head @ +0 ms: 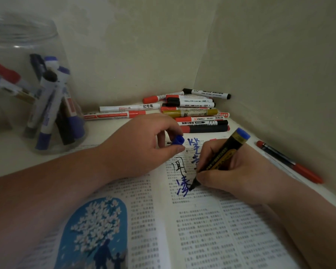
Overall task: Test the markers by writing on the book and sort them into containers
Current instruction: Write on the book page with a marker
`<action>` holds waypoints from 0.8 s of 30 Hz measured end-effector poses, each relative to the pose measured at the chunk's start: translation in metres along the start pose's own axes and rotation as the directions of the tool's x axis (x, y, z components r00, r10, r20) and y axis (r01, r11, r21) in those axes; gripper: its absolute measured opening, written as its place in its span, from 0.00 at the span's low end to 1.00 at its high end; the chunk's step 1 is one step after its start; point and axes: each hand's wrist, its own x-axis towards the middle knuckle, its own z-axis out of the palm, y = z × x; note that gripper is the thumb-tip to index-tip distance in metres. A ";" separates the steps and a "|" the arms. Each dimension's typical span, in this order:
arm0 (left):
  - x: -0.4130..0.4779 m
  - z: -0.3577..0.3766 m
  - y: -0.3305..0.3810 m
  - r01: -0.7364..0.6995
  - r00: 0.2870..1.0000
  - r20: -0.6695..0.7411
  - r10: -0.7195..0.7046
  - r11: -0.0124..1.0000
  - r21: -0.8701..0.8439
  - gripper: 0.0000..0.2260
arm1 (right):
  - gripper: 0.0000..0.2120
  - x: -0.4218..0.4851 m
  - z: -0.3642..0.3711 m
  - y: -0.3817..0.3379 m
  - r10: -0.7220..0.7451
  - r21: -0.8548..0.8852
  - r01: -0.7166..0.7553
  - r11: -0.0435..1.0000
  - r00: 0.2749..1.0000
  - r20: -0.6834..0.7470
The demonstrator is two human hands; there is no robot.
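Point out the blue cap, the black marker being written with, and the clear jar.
blue cap (177, 140): head view, on its side wall.
black marker (228, 150): head view, on its upper barrel.
clear jar (27, 39): head view, on its bare upper wall.

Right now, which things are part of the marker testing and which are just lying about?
In the job: blue marker in right hand, blue cap in left hand, book, jar, marker pile.
Lying about: red pen, apart at the right.
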 end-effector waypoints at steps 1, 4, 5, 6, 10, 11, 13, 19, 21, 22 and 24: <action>0.000 0.000 0.001 0.006 1.000 0.006 -0.006 1.000 0.000 0.09 | 0.11 0.000 0.000 0.000 -0.004 -0.008 0.004 1.000 1.000 0.006; -0.002 -0.001 0.005 0.041 0.999 0.028 -0.039 0.997 -0.068 0.11 | 0.09 0.003 -0.003 0.005 -0.047 0.047 0.047 0.998 0.999 -0.011; -0.002 -0.002 0.007 0.060 0.998 0.039 -0.056 0.991 -0.119 0.15 | 0.06 0.005 -0.005 0.008 -0.073 0.115 0.079 0.990 0.996 -0.056; -0.003 -0.002 0.008 0.078 0.996 0.055 -0.069 0.983 -0.168 0.18 | 0.05 0.007 -0.007 0.012 -0.103 0.209 0.124 0.970 0.988 -0.112; -0.004 -0.002 0.013 0.101 0.988 0.138 -0.067 0.962 -0.254 0.28 | 0.05 0.013 -0.010 0.017 -0.204 0.547 0.309 0.779 0.948 -0.244; -0.004 -0.002 0.014 0.097 0.987 0.146 -0.060 0.960 -0.261 0.30 | 0.05 0.013 -0.009 0.016 -0.221 0.564 0.334 0.756 0.940 -0.261; -0.004 -0.002 0.015 0.077 0.988 0.152 -0.039 0.965 -0.251 0.31 | 0.05 0.014 -0.007 0.014 -0.234 0.553 0.363 0.750 0.927 -0.292; -0.004 0.000 0.018 0.032 0.987 0.158 -0.001 0.981 -0.192 0.31 | 0.05 0.015 -0.004 0.016 -0.204 0.473 0.341 0.813 0.926 -0.317; -0.004 0.000 0.019 0.027 0.990 0.142 0.003 0.977 -0.212 0.33 | 0.04 0.015 -0.002 0.016 -0.204 0.426 0.322 0.845 0.932 -0.299; -0.004 0.000 0.019 0.026 0.991 0.135 0.004 0.974 -0.224 0.34 | 0.04 0.015 -0.001 0.015 -0.207 0.395 0.318 0.862 0.932 -0.299; -0.004 0.000 0.020 0.013 0.993 0.120 0.016 0.972 -0.236 0.36 | 0.06 0.014 -0.001 0.014 -0.209 0.333 0.306 0.892 0.932 -0.296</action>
